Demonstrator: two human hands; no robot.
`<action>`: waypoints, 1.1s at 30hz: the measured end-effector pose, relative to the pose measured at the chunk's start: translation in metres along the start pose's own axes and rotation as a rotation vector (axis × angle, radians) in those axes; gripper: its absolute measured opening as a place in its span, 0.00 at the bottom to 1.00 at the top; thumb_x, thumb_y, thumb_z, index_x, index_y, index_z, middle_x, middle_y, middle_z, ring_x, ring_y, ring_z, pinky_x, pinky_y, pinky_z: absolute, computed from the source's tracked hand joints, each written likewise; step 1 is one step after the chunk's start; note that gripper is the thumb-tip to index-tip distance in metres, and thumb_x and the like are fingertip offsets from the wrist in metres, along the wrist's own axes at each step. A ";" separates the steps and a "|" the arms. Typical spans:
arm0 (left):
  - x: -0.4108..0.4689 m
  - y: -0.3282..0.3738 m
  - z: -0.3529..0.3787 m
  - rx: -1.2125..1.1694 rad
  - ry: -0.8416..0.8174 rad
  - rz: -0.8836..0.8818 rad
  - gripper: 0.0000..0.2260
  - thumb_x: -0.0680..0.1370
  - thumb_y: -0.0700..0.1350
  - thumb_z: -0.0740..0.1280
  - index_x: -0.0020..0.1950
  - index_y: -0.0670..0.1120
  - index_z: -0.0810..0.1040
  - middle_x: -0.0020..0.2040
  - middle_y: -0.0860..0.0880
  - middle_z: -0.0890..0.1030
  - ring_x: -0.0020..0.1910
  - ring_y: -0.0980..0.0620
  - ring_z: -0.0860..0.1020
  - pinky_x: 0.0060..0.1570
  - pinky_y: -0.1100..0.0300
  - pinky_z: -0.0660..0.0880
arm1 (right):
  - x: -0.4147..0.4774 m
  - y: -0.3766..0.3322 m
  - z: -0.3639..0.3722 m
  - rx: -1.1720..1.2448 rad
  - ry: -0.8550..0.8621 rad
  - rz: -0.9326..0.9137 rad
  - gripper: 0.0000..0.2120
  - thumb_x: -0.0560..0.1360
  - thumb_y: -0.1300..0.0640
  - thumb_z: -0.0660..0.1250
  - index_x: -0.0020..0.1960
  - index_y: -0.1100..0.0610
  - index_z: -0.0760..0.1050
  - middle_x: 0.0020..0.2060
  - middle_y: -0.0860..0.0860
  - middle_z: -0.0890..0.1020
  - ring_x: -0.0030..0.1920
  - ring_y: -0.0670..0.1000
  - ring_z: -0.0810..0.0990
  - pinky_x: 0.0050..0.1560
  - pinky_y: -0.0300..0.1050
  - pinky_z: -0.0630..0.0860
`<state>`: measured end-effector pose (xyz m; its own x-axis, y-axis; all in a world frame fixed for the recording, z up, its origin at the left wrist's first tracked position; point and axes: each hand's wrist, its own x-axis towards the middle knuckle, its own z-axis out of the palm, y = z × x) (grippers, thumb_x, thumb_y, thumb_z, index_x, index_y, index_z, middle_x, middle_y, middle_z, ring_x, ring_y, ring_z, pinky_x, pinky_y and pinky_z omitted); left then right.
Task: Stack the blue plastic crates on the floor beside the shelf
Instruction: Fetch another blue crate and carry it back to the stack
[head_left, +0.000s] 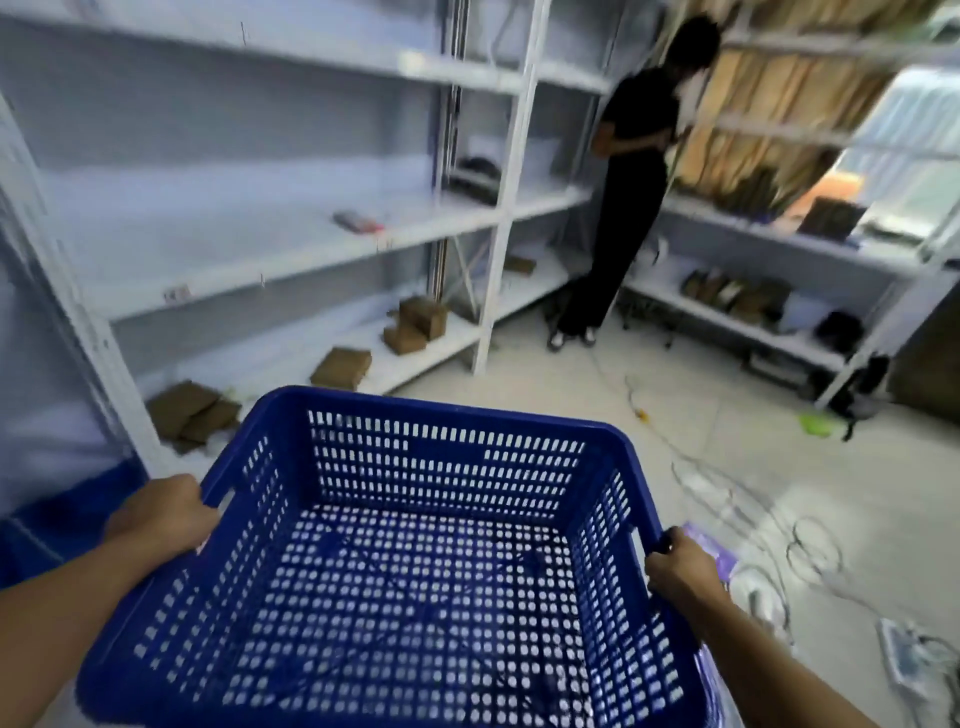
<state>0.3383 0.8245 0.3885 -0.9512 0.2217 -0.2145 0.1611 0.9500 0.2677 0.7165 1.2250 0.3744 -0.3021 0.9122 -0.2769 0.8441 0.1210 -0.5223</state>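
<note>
A blue perforated plastic crate (447, 462) fills the lower middle of the head view, empty and held up off the floor. My left hand (161, 517) grips its left handle slot. My right hand (680, 566) grips the right rim at the handle. A white metal shelf (291, 260) runs along the left, its lowest board just beyond the crate's far edge. Another patch of blue (57, 525) shows low at the far left behind a shelf post; blur hides what it is.
A person in black (623, 182) stands at the corner between the shelf units. Brown packets (340, 368) lie on the bottom shelf board. Cables (748, 499) and small devices litter the pale floor on the right. A second shelf (779, 244) with boxes lines the right wall.
</note>
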 end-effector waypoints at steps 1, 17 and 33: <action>-0.008 0.010 -0.035 -0.010 0.021 0.015 0.12 0.79 0.53 0.67 0.43 0.46 0.77 0.41 0.45 0.80 0.39 0.45 0.80 0.42 0.54 0.79 | -0.007 -0.017 -0.028 0.010 0.016 -0.020 0.09 0.71 0.60 0.63 0.52 0.56 0.73 0.42 0.57 0.83 0.39 0.57 0.83 0.44 0.48 0.80; -0.172 0.059 -0.446 -0.035 0.284 0.164 0.04 0.74 0.41 0.68 0.48 0.42 0.76 0.44 0.43 0.80 0.42 0.44 0.81 0.36 0.58 0.76 | -0.193 -0.212 -0.374 0.100 0.144 -0.284 0.07 0.72 0.63 0.69 0.46 0.66 0.79 0.41 0.62 0.84 0.41 0.60 0.84 0.43 0.51 0.82; -0.259 -0.073 -0.484 -0.084 0.292 -0.113 0.08 0.75 0.36 0.67 0.52 0.39 0.80 0.47 0.39 0.83 0.42 0.41 0.83 0.38 0.52 0.82 | -0.237 -0.316 -0.337 0.042 -0.055 -0.472 0.07 0.71 0.67 0.65 0.42 0.70 0.80 0.36 0.64 0.84 0.34 0.60 0.83 0.38 0.51 0.81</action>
<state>0.4452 0.5913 0.8792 -0.9991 0.0313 0.0280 0.0389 0.9407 0.3371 0.6705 1.1024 0.8769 -0.6722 0.7392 -0.0429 0.5908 0.5005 -0.6329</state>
